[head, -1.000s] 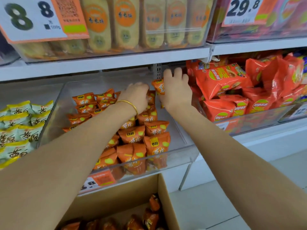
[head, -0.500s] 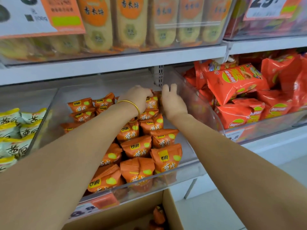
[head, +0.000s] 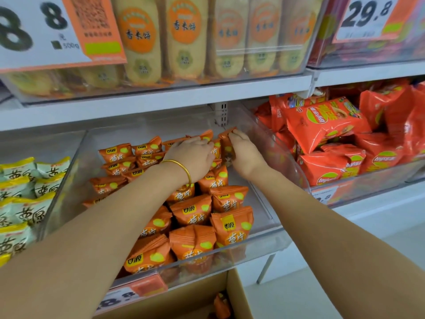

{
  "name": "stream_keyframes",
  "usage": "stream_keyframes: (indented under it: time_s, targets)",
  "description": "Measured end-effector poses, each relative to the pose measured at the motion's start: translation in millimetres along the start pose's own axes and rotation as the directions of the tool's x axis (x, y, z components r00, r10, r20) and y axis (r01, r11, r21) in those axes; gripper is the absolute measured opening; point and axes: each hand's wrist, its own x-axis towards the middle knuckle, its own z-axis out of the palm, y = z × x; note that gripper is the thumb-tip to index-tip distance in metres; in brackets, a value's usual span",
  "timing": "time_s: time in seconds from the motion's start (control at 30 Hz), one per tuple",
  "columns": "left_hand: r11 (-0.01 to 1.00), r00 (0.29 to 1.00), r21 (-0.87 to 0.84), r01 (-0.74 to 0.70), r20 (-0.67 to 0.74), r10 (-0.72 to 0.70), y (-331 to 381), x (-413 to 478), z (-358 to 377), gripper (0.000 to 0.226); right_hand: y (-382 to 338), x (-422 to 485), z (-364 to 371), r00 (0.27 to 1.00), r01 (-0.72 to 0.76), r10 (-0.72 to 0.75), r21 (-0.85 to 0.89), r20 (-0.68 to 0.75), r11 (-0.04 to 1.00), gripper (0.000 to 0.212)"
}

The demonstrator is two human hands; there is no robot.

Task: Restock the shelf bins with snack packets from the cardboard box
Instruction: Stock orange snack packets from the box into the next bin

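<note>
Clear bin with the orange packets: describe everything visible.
The clear bin is a transparent plastic tub on the shelf, price label on its front wall. Orange packets fill its left and centre; its right floor is bare. At its back the left hand touches packets; the right hand pinches an upright packet.

Bare forearms — gold bangle [head: 181,172] on left wrist.

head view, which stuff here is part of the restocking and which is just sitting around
In the job: orange snack packets, clear middle bin, cardboard box, left hand, right hand pinching the back packet.
Just there: red chip bags, green-and-yellow packets, rice cracker packs on the upper shelf.
</note>
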Motion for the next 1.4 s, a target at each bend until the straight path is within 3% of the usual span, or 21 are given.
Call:
stream_keyframes:
  time_s: [0.1, 0.2, 0.27, 0.37, 0.43, 0.5, 0.6, 0.7, 0.83, 1.03, 1.1, 1.23, 1.4]
  targets:
    - [1.000, 0.999, -0.001, 0.010, 0.046, -0.010, 0, 1, -1, 0.051, -2, -4, 2, 0.999, 0.010, -0.012, 0.060, 0.039, 0.998, 0.065]
    - [1.000, 1.000, -0.025, 0.018, 0.006, -0.018, 3, -9, -11, 0.049, -12, -17, -4, 1.000, 0.019, -0.020, 0.145, 0.003, 0.989, 0.058]
    - [0.998, 0.996, -0.058, 0.004, -0.084, -0.009, 4, -27, -24, 0.046, -19, -39, -23, 0.996, 0.003, 0.023, 0.283, -0.088, 0.959, 0.052]
    - [0.980, 0.957, -0.176, -0.091, -0.289, 0.037, 8, -80, -39, 0.046, -33, -100, -56, 0.967, 0.086, 0.042, 0.476, -0.252, 0.875, 0.063]
    - [0.954, 0.897, -0.225, -0.198, -0.434, 0.084, 16, -135, -43, 0.048, -49, -152, -63, 0.917, 0.225, -0.046, 0.417, -0.396, 0.880, 0.060]
    - [0.923, 0.866, -0.284, -0.260, -0.491, 0.093, 26, -199, -37, 0.046, -68, -203, -58, 0.874, 0.351, -0.187, 0.316, -0.449, 0.881, 0.057]
    - [0.909, 0.906, -0.329, -0.255, -0.410, 0.106, 32, -288, -4, 0.038, -95, -272, -28, 0.932, 0.340, -0.265, 0.348, -0.246, 0.874, 0.049]
    - [0.926, 0.975, -0.337, -0.172, -0.191, 0.111, 19, -350, 47, 0.039, -111, -316, 15, 0.970, 0.215, -0.239, 0.289, 0.050, 0.933, 0.043]
    - [0.957, 0.993, -0.268, -0.112, 0.004, 0.118, -9, -379, 100, 0.039, -113, -324, 64, 0.928, 0.134, -0.167, 0.122, 0.331, 0.983, 0.038]
    - [0.973, 0.978, -0.230, -0.015, 0.199, 0.063, -27, -380, 139, 0.034, -105, -318, 141, 0.827, 0.100, 0.009, -0.162, 0.562, 0.982, 0.036]
    - [0.982, 0.968, -0.184, -0.042, 0.237, 0.086, -25, -384, 148, 0.034, -98, -322, 173, 0.800, 0.070, 0.061, -0.194, 0.597, 0.979, 0.034]
    - [0.982, 0.970, -0.168, -0.084, 0.212, 0.119, -28, -392, 159, 0.033, -73, -337, 228, 0.827, -0.046, 0.199, -0.290, 0.526, 0.956, 0.036]
    - [0.983, 0.966, -0.168, -0.069, 0.236, 0.108, -28, -397, 167, 0.034, -53, -333, 271, 0.850, -0.012, 0.230, -0.420, 0.474, 0.907, 0.042]
